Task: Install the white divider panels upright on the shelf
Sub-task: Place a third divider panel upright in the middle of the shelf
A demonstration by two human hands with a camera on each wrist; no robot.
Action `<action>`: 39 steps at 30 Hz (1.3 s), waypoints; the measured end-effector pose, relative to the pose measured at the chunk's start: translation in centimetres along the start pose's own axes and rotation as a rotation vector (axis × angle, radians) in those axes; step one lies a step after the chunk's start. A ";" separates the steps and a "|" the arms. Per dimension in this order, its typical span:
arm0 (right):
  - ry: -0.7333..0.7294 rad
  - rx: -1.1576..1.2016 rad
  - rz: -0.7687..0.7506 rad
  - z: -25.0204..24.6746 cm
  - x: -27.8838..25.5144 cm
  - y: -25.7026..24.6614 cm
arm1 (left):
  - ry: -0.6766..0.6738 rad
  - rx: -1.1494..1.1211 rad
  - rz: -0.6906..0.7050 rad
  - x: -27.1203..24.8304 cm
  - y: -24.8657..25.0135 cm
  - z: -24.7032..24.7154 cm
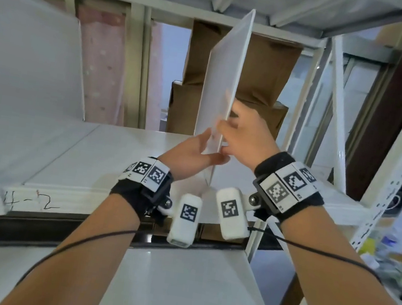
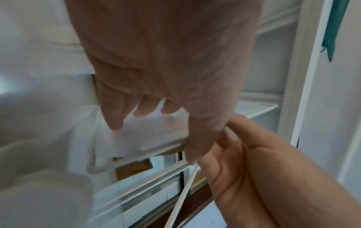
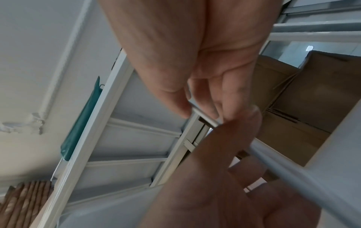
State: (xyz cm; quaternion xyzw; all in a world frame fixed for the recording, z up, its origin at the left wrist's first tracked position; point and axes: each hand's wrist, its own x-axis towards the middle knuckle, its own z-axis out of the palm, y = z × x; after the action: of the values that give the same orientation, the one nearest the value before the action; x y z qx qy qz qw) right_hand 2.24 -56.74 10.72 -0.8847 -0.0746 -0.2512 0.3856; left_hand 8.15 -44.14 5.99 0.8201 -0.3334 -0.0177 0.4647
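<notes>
A white divider panel (image 1: 224, 78) stands upright and slightly tilted over the right half of the white shelf (image 1: 85, 159), its near edge towards me. My left hand (image 1: 209, 149) holds its lower near edge, fingers flat on the left face (image 2: 146, 134) and thumb across the edge. My right hand (image 1: 232, 127) pinches the same edge just above, thumb on the left side and fingers on the right face. In the right wrist view the thumb and fingers close on the thin panel edge (image 3: 205, 118). The panel's bottom edge is hidden behind my hands.
Another large white panel (image 1: 25, 55) leans at the left of the shelf bay. Brown cardboard boxes (image 1: 268, 68) stand behind the shelf. The white metal upright (image 1: 337, 114) and its diagonal brace close the right side. A lower white shelf (image 1: 176, 286) lies beneath my forearms.
</notes>
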 end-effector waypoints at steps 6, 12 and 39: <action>0.018 0.017 -0.014 -1.3 0.9 0.5 | 0.005 0.037 0.000 1.4 -0.4 0.2; -0.040 0.040 -0.025 -1.2 0.6 1.6 | 0.016 0.089 -0.001 0.8 -0.2 0.7; 0.023 -0.055 -0.089 -0.4 -0.5 0.5 | 0.054 0.083 -0.052 -0.4 1.4 1.6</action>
State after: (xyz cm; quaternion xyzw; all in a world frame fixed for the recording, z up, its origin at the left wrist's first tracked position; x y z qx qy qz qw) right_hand 1.84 -57.39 10.38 -0.8877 -0.1024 -0.2802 0.3506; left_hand 6.58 -45.58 6.04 0.8471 -0.2998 0.0062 0.4387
